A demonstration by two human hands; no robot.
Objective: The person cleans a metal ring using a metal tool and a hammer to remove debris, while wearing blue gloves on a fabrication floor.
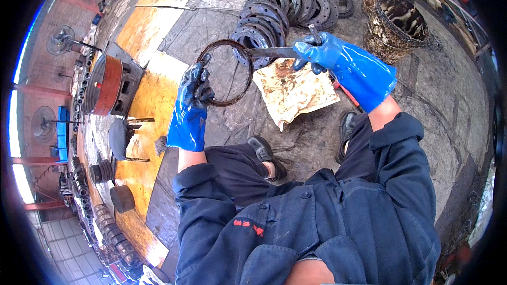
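Observation:
My left hand (192, 95), in a long blue rubber glove, grips a thin dark metal ring (250, 72) by its left side. The ring is held up off the floor, its open middle facing me. In my right hand (322, 55), gloved the same way, is a flat metal blade (272, 52), perhaps a scraper or a file. Its far end meets the ring's upper right rim. Glove fingers hide most of its handle. Below the blade lies a pale, oil-stained cloth or sack (296, 95), with a red bar (347, 93) beside it.
Dark round flanges with bolt holes (264, 17) lie in overlapping rows ahead. Two blotched buckets (373, 34) stand at the far right. On the left are a small stool (120, 138), a rust-coloured drum (107, 85), a fan (62, 40) and rows of metal parts (113, 235).

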